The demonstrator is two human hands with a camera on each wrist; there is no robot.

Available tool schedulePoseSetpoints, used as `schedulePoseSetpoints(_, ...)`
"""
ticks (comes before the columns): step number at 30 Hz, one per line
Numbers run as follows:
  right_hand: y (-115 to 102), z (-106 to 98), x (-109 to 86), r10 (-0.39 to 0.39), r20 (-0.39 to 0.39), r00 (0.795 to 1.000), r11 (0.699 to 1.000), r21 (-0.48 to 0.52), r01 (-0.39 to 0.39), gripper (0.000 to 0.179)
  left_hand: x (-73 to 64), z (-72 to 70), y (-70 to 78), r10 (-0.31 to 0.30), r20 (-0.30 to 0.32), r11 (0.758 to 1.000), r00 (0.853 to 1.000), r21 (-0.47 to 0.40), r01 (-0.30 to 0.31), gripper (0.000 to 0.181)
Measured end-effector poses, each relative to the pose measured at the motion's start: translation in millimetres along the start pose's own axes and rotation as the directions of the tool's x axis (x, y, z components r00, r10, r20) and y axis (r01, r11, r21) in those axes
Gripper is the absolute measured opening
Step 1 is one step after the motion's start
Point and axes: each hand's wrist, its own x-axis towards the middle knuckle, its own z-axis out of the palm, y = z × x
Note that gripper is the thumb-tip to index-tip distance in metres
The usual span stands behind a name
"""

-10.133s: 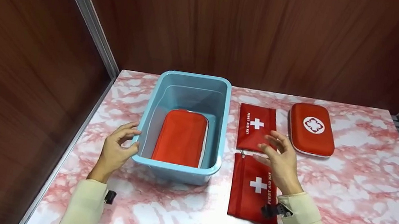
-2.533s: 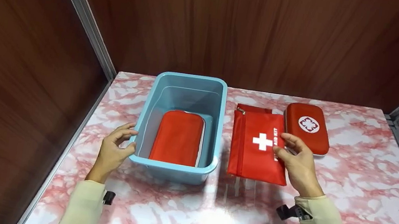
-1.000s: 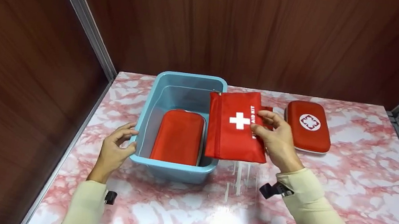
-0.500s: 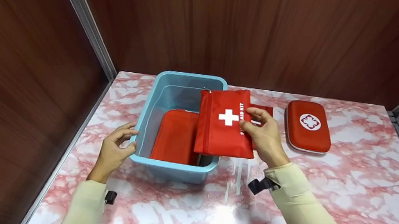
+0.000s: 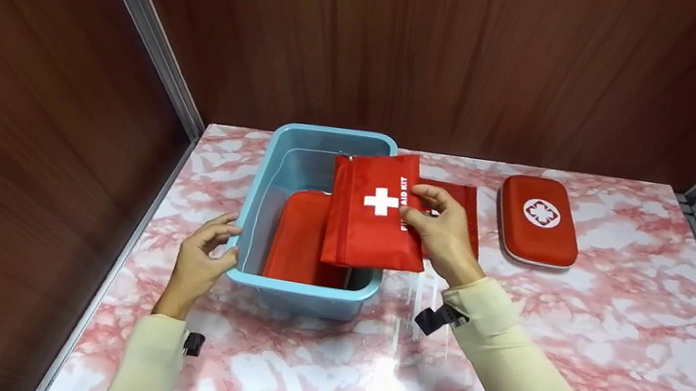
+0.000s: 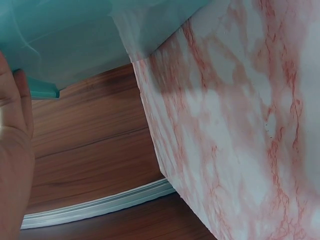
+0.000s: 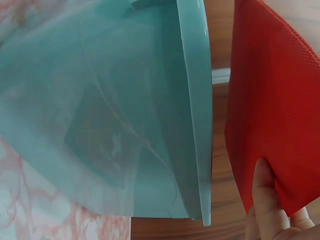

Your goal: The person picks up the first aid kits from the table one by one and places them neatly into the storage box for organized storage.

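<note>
My right hand (image 5: 442, 234) pinches a red first aid kit pouch (image 5: 349, 230) by its right side, thumb over the printed lettering. The pouch hangs above the right rim of a light blue plastic bin (image 5: 306, 291), partly covering the opening. In the right wrist view the pouch (image 7: 275, 110) is above the bin rim (image 7: 197, 115), apart from it. At the bin's left rim my left hand (image 5: 204, 260) grips the edge between thumb and fingers. Inside the bin lies a red zip case (image 5: 300, 237), its right part hidden by the pouch.
A second red first aid pouch (image 5: 467, 206) lies flat right of the bin, partly hidden by my right hand. Farther right sits a red hard case (image 5: 538, 241) with a white emblem. Brown wood-grain panels (image 5: 371, 40) enclose the pink marbled table (image 5: 265, 383).
My right hand has picked the nearer pouch up off the table and carried it left, over the bin's right rim. The left hand has stayed on the bin.
</note>
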Motion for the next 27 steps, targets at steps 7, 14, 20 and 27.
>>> schedulePoseSetpoints(7,0,9,0.2,-0.002,-0.001,1.000,1.000,0.014,0.002,0.039,-0.8,-0.4,2.5,0.017,0.016,1.000,1.000,0.006,-0.017,0.028)
schedulePoseSetpoints(14,2,18,0.8,0.004,0.013,1.000,1.000,0.029,-0.005,0.038,-0.2,-0.8,-1.6,0.037,0.011,0.999,0.999,0.007,-0.037,0.029)
schedulePoseSetpoints(20,5,30,1.6,-0.009,0.011,1.000,0.999,0.040,0.009,0.036,-0.8,-0.8,-0.3,0.050,0.014,0.999,0.999,0.003,-0.050,0.028)
schedulePoseSetpoints(27,7,40,1.7,0.009,0.016,1.000,1.000,0.030,-0.010,0.035,-0.4,-0.6,-1.0,0.041,0.017,0.999,0.999,0.002,-0.041,0.028)
